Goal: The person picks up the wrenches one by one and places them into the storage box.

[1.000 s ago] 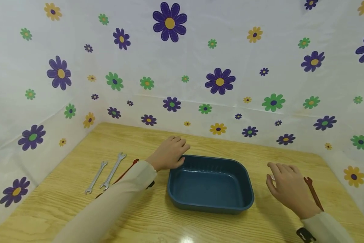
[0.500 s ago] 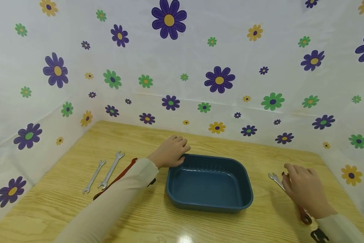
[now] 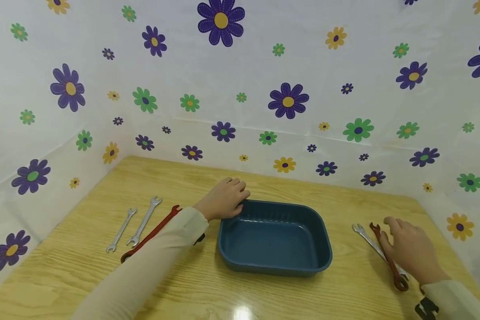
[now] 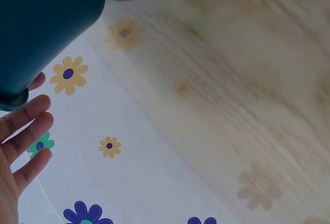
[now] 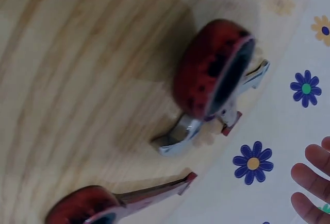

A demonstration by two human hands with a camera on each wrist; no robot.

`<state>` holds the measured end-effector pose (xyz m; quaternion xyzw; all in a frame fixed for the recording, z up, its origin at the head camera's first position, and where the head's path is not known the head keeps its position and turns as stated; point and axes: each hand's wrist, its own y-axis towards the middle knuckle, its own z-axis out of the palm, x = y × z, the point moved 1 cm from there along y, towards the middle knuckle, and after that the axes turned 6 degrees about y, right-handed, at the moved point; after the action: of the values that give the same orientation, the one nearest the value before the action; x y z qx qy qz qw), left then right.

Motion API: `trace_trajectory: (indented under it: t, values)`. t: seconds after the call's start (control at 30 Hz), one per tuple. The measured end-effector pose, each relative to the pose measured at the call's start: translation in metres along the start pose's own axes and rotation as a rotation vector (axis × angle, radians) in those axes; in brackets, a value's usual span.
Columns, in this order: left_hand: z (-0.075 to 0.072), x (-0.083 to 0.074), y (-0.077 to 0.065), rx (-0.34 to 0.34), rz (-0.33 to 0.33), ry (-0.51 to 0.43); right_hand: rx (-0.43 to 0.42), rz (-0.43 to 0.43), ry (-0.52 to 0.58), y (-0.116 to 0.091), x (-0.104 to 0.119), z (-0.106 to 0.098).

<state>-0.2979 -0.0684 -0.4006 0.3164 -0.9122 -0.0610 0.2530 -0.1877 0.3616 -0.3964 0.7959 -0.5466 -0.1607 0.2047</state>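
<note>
Head view: the left hand (image 3: 223, 198), fingers parted, rests on the far left corner of the blue tray (image 3: 273, 246). Right of the blue tray, the right hand (image 3: 413, 249), fingers loose, is over a red wrench (image 3: 393, 266) crossing a silver wrench (image 3: 370, 242); contact is hard to tell.

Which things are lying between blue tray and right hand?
In the head view, a silver wrench lies between the blue tray and the right hand, with a red wrench crossing it.
</note>
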Motion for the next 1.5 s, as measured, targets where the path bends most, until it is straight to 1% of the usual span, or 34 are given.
trace_trajectory:
  t: [0.13,0.33,0.57,0.77,1.23,1.5]
  values:
    - [-0.002,0.000,0.000,0.014,-0.004,-0.024,0.031,0.033,0.021,-0.003,-0.004,0.003]
    - [-0.002,-0.001,0.000,0.022,-0.008,-0.038,0.146,0.082,0.049,-0.006,-0.008,0.010]
    - [-0.001,-0.002,-0.001,0.011,-0.007,-0.041,0.246,0.102,0.072,-0.005,-0.009,0.017]
    - [-0.001,-0.003,-0.002,0.009,-0.008,-0.047,0.336,0.165,0.098,-0.001,-0.010,0.021]
    - [-0.002,-0.003,-0.002,-0.013,-0.014,-0.075,0.435,0.209,0.146,-0.001,-0.016,0.031]
    - [-0.003,-0.003,-0.002,-0.002,-0.017,-0.056,0.502,0.232,0.157,-0.001,-0.018,0.034]
